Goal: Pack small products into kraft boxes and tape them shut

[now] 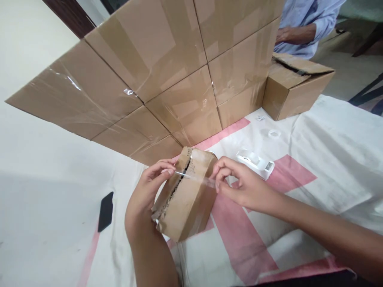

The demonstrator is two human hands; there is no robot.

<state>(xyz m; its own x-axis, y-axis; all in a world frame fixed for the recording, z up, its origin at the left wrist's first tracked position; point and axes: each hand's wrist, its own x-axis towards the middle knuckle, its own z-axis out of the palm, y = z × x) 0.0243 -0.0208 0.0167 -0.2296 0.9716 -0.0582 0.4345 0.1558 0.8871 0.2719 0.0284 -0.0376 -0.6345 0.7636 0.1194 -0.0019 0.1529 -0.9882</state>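
A small cardboard box [191, 199] with a ragged, gaping seam along its top stands on the cloth in front of me. Across that seam runs a strip of clear tape [194, 177], stretched between my two hands. My left hand [152, 185] pinches one end at the box's left side. The other end is between the thumb and fingers of my right hand [233, 179], at the right edge of the box. A white tape dispenser [255, 162] lies just beyond my right hand.
A tall cardboard partition [179, 79] with taped panels rises behind the box. Another cardboard box [296, 87] sits at the back right, near a person in a light blue shirt [311, 24]. A white ring [274, 134] and a black flat object [105, 212] lie on the cloth.
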